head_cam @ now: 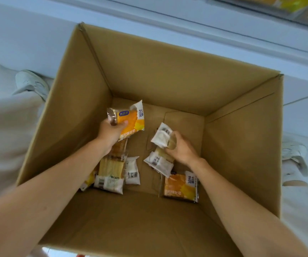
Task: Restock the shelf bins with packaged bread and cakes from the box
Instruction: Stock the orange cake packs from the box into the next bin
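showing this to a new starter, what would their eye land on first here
The big open cardboard box fills the middle of the view, with both bare arms reaching down into it. The left hand grips an orange bread packet raised at the box's far left, while the right hand holds a white packet at centre right. A few more packets lie on the box floor below.

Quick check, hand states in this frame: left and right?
Left hand: holding an orange bread packet.
Right hand: holding a white packet, barcode side up.
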The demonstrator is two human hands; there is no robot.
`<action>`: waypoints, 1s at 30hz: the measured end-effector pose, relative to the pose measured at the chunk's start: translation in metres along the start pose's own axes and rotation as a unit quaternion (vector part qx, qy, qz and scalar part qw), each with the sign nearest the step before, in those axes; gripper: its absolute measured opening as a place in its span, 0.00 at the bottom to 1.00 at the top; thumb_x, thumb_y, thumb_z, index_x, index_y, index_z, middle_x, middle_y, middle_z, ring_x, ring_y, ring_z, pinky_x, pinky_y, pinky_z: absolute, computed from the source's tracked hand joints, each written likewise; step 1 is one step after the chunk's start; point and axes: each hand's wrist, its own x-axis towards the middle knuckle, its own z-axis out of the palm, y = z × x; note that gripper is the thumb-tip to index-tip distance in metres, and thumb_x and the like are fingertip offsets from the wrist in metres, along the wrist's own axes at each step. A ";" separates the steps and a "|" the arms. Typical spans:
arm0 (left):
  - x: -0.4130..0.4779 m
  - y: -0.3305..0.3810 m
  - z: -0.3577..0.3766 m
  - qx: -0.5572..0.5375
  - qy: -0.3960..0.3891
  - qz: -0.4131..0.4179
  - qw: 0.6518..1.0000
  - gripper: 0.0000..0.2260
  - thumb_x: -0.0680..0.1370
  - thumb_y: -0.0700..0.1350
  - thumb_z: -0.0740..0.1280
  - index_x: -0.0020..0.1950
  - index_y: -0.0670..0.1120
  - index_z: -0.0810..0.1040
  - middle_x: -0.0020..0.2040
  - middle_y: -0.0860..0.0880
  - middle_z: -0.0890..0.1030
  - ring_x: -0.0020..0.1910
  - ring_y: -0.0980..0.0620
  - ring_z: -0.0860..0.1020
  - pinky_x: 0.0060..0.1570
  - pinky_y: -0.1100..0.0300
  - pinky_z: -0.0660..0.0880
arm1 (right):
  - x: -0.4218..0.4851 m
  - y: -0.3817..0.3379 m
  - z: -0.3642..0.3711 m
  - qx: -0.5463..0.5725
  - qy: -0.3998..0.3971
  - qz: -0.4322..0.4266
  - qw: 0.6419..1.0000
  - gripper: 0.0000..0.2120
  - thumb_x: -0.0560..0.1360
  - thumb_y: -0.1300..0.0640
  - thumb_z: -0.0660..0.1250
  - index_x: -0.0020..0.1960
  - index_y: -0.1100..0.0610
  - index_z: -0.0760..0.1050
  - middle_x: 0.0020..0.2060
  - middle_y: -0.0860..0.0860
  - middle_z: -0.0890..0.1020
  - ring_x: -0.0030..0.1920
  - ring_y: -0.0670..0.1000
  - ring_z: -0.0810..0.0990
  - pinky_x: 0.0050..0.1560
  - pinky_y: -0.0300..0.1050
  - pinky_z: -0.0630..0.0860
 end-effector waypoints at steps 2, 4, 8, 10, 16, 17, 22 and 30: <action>-0.003 0.013 0.001 0.003 0.011 0.044 0.999 0.14 0.80 0.43 0.68 0.65 0.44 0.76 0.59 0.44 0.81 0.56 0.47 0.79 0.52 0.56 0.76 | -0.004 -0.030 -0.032 0.076 -0.074 0.007 0.994 0.22 0.73 0.50 0.72 0.64 0.49 0.71 0.59 0.47 0.76 0.54 0.47 0.76 0.47 0.42 0.75; -0.010 0.033 0.000 0.035 -0.020 0.074 0.996 0.13 0.81 0.45 0.67 0.64 0.46 0.76 0.57 0.47 0.81 0.56 0.48 0.79 0.52 0.56 0.76 | -0.011 -0.065 -0.067 0.096 -0.148 -0.016 0.984 0.14 0.75 0.47 0.70 0.58 0.50 0.77 0.50 0.47 0.80 0.44 0.42 0.77 0.41 0.39 0.71; -0.039 0.080 -0.007 0.056 -0.185 0.049 0.980 0.13 0.83 0.54 0.58 0.59 0.50 0.78 0.57 0.46 0.83 0.57 0.46 0.81 0.49 0.56 0.77 | -0.032 -0.125 -0.126 0.229 -0.241 -0.005 0.943 0.10 0.79 0.49 0.62 0.50 0.53 0.79 0.41 0.50 0.84 0.38 0.46 0.82 0.40 0.40 0.78; -0.055 0.097 -0.011 0.041 -0.278 0.026 0.959 0.26 0.80 0.65 0.49 0.64 0.52 0.77 0.58 0.47 0.84 0.58 0.48 0.81 0.53 0.53 0.78 | -0.038 -0.136 -0.150 0.245 -0.228 -0.019 0.942 0.12 0.81 0.51 0.61 0.59 0.55 0.77 0.54 0.55 0.83 0.50 0.51 0.83 0.51 0.44 0.79; -0.094 0.128 -0.014 0.008 -0.201 0.108 0.974 0.17 0.77 0.58 0.67 0.60 0.49 0.79 0.56 0.46 0.84 0.59 0.46 0.81 0.67 0.41 0.71 | -0.086 -0.164 -0.190 0.141 -0.001 -0.113 0.983 0.19 0.71 0.41 0.73 0.57 0.52 0.81 0.49 0.48 0.84 0.51 0.49 0.82 0.48 0.42 0.76; -0.101 0.135 -0.015 0.009 -0.194 0.125 0.973 0.17 0.78 0.57 0.67 0.60 0.47 0.79 0.56 0.45 0.84 0.57 0.46 0.82 0.65 0.42 0.73 | -0.097 -0.167 -0.194 0.100 0.020 -0.132 0.986 0.19 0.70 0.41 0.74 0.56 0.50 0.80 0.50 0.46 0.83 0.51 0.46 0.80 0.48 0.40 0.75; -0.130 0.166 -0.018 -0.106 -0.157 0.109 0.976 0.27 0.79 0.67 0.55 0.58 0.47 0.79 0.52 0.45 0.85 0.52 0.46 0.83 0.55 0.47 0.79 | -0.132 -0.171 -0.203 0.129 0.075 -0.170 0.974 0.10 0.72 0.51 0.75 0.45 0.56 0.77 0.42 0.51 0.82 0.42 0.47 0.79 0.45 0.41 0.73; -0.174 0.165 -0.010 -0.203 -0.210 0.126 0.948 0.27 0.78 0.66 0.57 0.65 0.48 0.76 0.57 0.45 0.84 0.58 0.46 0.82 0.60 0.46 0.77 | -0.157 -0.187 -0.166 0.505 0.088 -0.081 0.855 0.10 0.76 0.57 0.70 0.56 0.56 0.75 0.50 0.54 0.83 0.49 0.53 0.83 0.52 0.49 0.81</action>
